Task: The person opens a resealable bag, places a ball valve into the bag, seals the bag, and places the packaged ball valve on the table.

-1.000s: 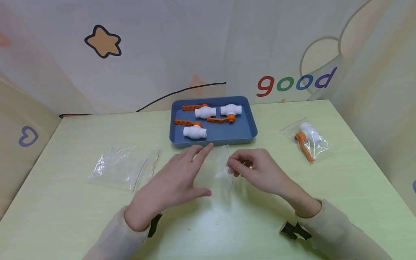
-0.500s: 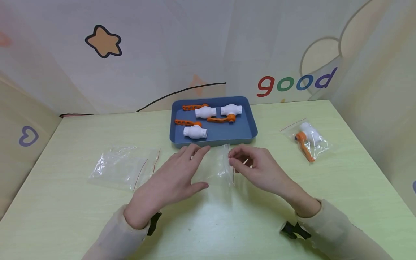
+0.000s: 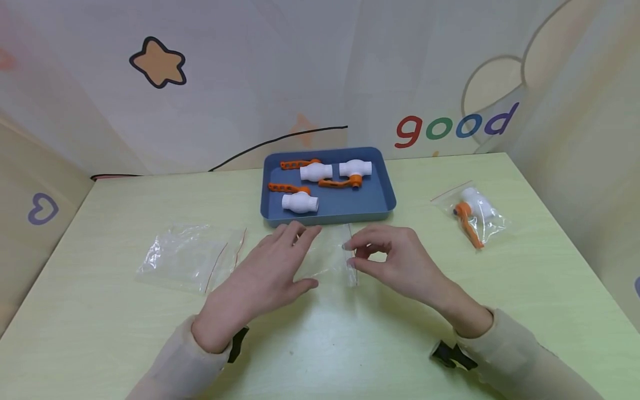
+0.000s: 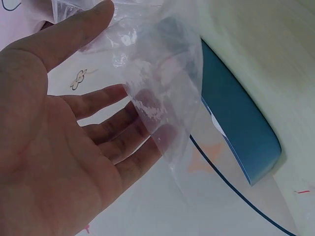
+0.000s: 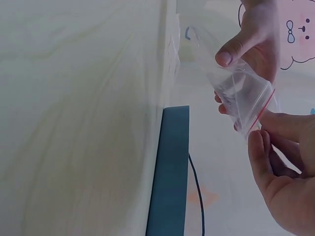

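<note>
A clear zip-lock bag (image 3: 327,255) with a red line along its mouth is held up between my two hands, in front of the blue tray. My right hand (image 3: 395,255) pinches the mouth edge with thumb and fingers, plainest in the right wrist view beside the bag's red line (image 5: 262,110). On the other side, my left hand (image 3: 260,278) has its thumb and fingers spread, and the fingertips touch the film (image 4: 162,83) in the left wrist view. Nothing shows inside this bag.
Behind the hands, the blue tray (image 3: 350,208) holds three white valves, one of them the front valve (image 3: 300,203), with orange handles. More clear bags (image 3: 185,258) lie at left. A bagged valve (image 3: 472,214) lies at right. A printed curtain (image 3: 250,83) hangs behind the table.
My right thumb and index fingertips have shifted left over the bag's mouth and spread a little apart. The left hand has moved slightly left, while the tray and other bags stay put.
</note>
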A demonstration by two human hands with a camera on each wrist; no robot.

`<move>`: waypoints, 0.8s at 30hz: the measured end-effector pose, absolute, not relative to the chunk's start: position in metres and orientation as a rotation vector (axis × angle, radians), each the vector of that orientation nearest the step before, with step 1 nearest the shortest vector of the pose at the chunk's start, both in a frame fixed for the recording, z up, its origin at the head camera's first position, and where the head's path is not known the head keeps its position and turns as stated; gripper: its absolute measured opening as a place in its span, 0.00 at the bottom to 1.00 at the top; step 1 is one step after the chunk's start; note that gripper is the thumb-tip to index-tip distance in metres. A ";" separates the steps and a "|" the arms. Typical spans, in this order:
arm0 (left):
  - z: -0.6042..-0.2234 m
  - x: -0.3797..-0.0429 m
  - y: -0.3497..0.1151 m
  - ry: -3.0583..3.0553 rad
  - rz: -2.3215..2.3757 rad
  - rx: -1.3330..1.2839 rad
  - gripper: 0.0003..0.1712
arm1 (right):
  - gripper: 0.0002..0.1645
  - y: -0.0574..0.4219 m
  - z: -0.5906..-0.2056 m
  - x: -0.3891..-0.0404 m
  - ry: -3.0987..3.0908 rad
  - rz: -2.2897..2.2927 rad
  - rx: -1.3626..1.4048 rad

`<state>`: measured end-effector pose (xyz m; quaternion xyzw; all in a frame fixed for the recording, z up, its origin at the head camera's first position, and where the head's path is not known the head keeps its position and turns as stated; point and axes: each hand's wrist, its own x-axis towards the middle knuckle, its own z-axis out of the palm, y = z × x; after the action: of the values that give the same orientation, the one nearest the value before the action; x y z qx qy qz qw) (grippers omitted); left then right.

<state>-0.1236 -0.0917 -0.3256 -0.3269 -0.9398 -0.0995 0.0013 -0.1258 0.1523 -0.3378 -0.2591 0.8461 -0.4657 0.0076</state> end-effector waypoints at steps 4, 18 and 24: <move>-0.326 -0.123 -0.092 -2.929 -0.316 -1.048 0.48 | 0.17 0.150 -0.337 -0.125 2.569 -1.507 -0.740; -0.326 -0.123 -0.092 -2.905 -0.439 -1.116 0.44 | 0.17 0.151 -0.340 -0.130 2.301 -1.584 -0.760; -0.326 -0.125 -0.094 -2.933 -0.460 -1.119 0.46 | 0.24 0.152 -0.342 -0.131 2.312 -1.537 -0.824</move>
<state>-0.1252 -0.0939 -0.3262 -0.3528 -0.9243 -0.1450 -0.0155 -0.1312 0.1516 -0.3416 -0.2823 0.7924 -0.5267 0.1224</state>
